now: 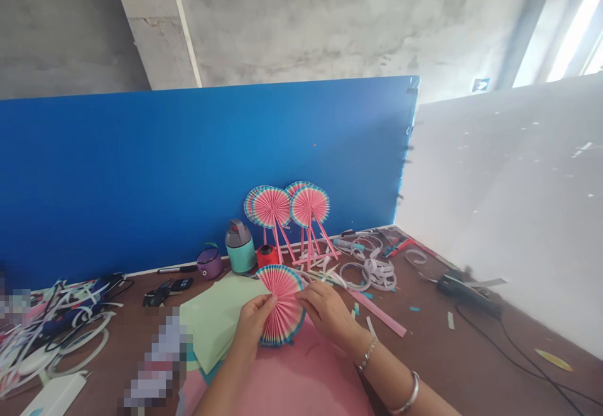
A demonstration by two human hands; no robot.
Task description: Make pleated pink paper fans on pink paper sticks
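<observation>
A pleated pink paper fan (285, 320), edged in pale yellow and blue, is spread into a partial disc above the pink paper (306, 378). My left hand (257, 318) pinches it near its centre, thumb on top. At its right edge my right hand (327, 312) grips the folds between thumb and fingers; the fingertips are partly hidden. Green paper sheets (219, 312) lie under and left of my left hand. Behind, several finished-looking round fans (272, 207) with pink paper handles lean against the blue partition (188, 171).
A teal-and-grey flask (241, 256), a purple container (209, 264) and a red tape-like roll (267, 256) stand at the back. Curled white strips (379, 271) lie right, near a black power adapter (466, 290) with cables. Tangled cords (70, 334) fill the left side.
</observation>
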